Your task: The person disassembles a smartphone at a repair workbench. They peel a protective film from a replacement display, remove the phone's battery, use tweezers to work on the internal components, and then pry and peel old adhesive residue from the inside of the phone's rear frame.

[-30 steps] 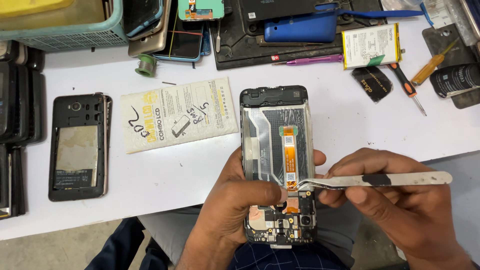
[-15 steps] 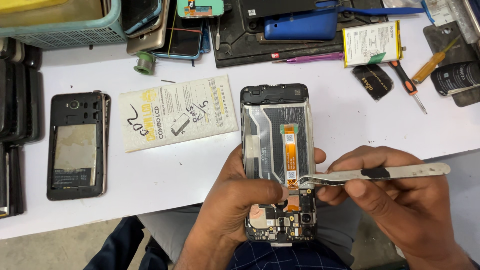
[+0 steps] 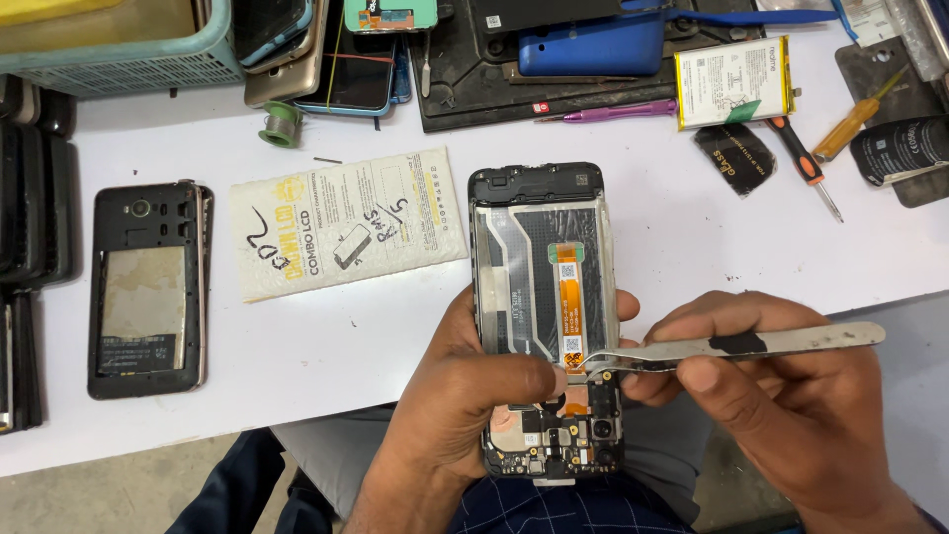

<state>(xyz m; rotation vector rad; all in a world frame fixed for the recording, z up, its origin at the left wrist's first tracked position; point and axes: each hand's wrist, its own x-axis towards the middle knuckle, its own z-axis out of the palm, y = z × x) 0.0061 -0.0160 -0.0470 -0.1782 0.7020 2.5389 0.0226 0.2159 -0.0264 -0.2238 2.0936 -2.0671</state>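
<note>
While a white worktable (image 3: 326,346) spreads under everything, the opened smartphone (image 3: 544,297) lies at its near edge, back cover off, orange flex cable (image 3: 568,297) running down its middle and circuit board (image 3: 559,440) at the near end. The left hand (image 3: 465,396) wraps the phone's lower left side, thumb pressed across by the cable's lower end. The right hand (image 3: 791,415) pinches steel tweezers (image 3: 732,346) shut between thumb and fingers, their tips touching the flex connector beside that thumb. Left on the table lies another backless black phone (image 3: 146,287), with a printed white packet (image 3: 346,222) between the two. Farther back sit a white battery (image 3: 733,81), an orange-handled screwdriver (image 3: 803,163) and a purple tool (image 3: 608,112).
</note>
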